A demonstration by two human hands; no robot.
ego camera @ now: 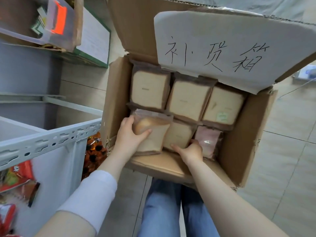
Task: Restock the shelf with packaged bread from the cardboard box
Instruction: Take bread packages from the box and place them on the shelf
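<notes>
An open cardboard box (239,142) stands on the floor in front of me, holding several clear-wrapped packs of sliced bread. My left hand (130,134) grips the near-left bread pack (153,135), which is tilted up out of its row. My right hand (189,150) has its fingers around the near edge of the middle front bread pack (179,134). A pinkish pack (208,141) sits at the near right. Three more packs (188,98) fill the back row. The white metal shelf (51,139) stands to my left.
A box flap bears a white paper label (222,48) with handwritten characters. Red snack bags (15,177) lie on a lower shelf level and orange bottles (94,147) stand beside the shelf. A clear plastic bin (42,23) sits at upper left. Tiled floor lies to the right.
</notes>
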